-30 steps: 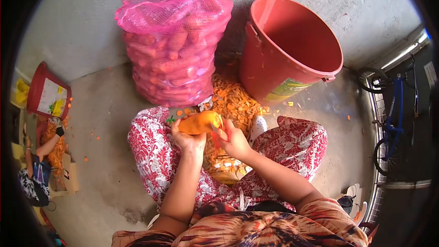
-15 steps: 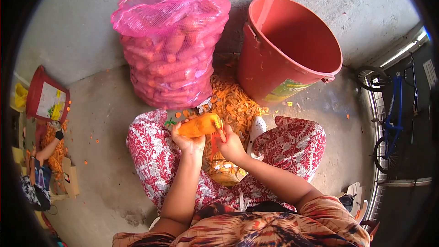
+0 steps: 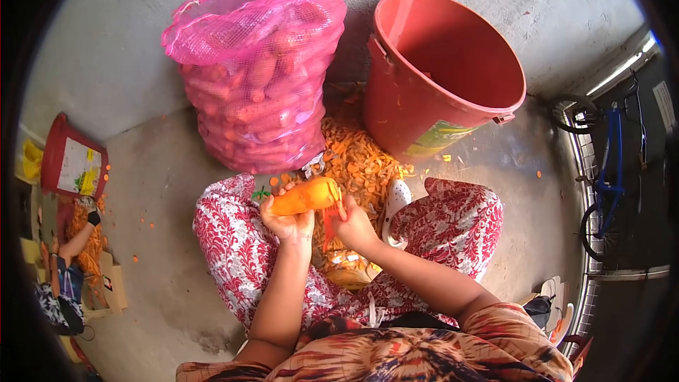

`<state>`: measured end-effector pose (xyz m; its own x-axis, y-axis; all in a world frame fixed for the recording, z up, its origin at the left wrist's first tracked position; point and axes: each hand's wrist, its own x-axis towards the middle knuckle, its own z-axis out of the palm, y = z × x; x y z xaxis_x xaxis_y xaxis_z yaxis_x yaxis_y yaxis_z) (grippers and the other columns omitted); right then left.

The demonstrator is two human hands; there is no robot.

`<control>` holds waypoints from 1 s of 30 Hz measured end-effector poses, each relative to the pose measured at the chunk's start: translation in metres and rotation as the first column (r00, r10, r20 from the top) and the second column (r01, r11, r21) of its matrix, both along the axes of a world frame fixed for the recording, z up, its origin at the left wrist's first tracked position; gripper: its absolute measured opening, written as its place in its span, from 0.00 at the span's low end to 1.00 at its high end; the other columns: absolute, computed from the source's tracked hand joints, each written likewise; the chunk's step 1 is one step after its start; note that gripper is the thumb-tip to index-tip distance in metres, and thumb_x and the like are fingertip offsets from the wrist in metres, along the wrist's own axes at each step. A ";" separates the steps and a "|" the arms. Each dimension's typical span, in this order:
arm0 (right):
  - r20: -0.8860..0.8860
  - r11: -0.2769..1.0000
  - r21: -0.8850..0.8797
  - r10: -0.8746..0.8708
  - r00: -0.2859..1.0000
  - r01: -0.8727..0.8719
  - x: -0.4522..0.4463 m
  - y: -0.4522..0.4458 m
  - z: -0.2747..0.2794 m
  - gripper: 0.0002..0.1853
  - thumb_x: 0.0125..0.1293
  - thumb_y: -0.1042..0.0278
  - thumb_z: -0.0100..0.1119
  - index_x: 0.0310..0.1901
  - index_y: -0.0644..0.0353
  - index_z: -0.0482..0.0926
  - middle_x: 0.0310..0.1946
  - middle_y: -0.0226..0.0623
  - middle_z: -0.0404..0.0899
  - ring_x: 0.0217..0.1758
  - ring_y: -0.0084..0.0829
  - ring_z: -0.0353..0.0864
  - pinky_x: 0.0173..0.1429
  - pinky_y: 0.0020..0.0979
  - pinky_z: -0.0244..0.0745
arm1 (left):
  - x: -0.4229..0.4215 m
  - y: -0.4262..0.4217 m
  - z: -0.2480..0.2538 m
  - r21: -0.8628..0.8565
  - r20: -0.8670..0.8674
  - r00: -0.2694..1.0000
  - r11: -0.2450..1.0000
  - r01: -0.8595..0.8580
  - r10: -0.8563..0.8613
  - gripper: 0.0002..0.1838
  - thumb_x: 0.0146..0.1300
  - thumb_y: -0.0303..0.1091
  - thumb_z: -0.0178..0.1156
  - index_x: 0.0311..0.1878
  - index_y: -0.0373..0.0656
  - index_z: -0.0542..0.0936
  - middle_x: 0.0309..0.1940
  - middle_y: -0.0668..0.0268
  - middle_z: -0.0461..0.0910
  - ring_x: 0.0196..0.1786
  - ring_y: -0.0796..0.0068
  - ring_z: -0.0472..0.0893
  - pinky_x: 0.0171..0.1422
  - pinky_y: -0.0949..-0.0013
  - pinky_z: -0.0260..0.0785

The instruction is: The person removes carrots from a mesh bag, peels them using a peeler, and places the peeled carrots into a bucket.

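Left hand (image 3: 288,219) palm up (fingers curled), gripping carrot (image 3: 305,197)

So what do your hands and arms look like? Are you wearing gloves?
No gloves: the left hand and right hand are both bare, and I can't see any rings or a watch. The sleeves are short and loose, peachy tan with streaky red and dark patches. Below them, both arms are uncovered.
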<state>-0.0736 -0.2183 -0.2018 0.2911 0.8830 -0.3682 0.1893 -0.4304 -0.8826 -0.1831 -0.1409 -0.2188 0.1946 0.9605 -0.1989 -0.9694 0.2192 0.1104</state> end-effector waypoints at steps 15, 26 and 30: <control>0.020 1.000 0.026 0.016 1.000 -0.016 -0.001 -0.007 -0.006 0.15 0.54 0.63 0.47 0.39 0.65 0.63 0.28 0.58 0.73 0.38 0.55 0.72 0.41 0.44 0.65 | 0.000 0.003 -0.001 0.127 0.059 0.995 0.990 0.067 -0.075 0.09 0.45 0.35 0.54 0.25 0.41 0.67 0.26 0.65 0.69 0.39 0.66 0.70 0.55 0.62 0.60; 0.197 0.999 0.003 0.042 0.979 -0.043 0.006 -0.004 0.012 0.14 0.51 0.66 0.50 0.37 0.64 0.63 0.27 0.55 0.74 0.36 0.52 0.74 0.39 0.42 0.67 | -0.006 0.006 -0.011 0.029 0.050 0.990 0.991 0.132 -0.134 0.08 0.46 0.35 0.54 0.25 0.41 0.68 0.26 0.65 0.70 0.40 0.65 0.70 0.54 0.62 0.62; 0.119 1.000 0.003 -0.005 0.993 0.005 0.003 -0.003 0.004 0.16 0.52 0.64 0.50 0.38 0.65 0.63 0.27 0.58 0.73 0.35 0.55 0.73 0.40 0.46 0.67 | -0.005 0.005 -0.006 0.001 0.050 0.992 0.993 0.117 -0.117 0.08 0.45 0.34 0.54 0.25 0.41 0.69 0.25 0.64 0.71 0.39 0.66 0.71 0.54 0.62 0.62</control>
<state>-0.0709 -0.2216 -0.1981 0.3372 0.8824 -0.3281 0.2913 -0.4292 -0.8550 -0.1877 -0.1357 -0.2253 0.3156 0.9300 -0.1883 -0.9412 0.3320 0.0622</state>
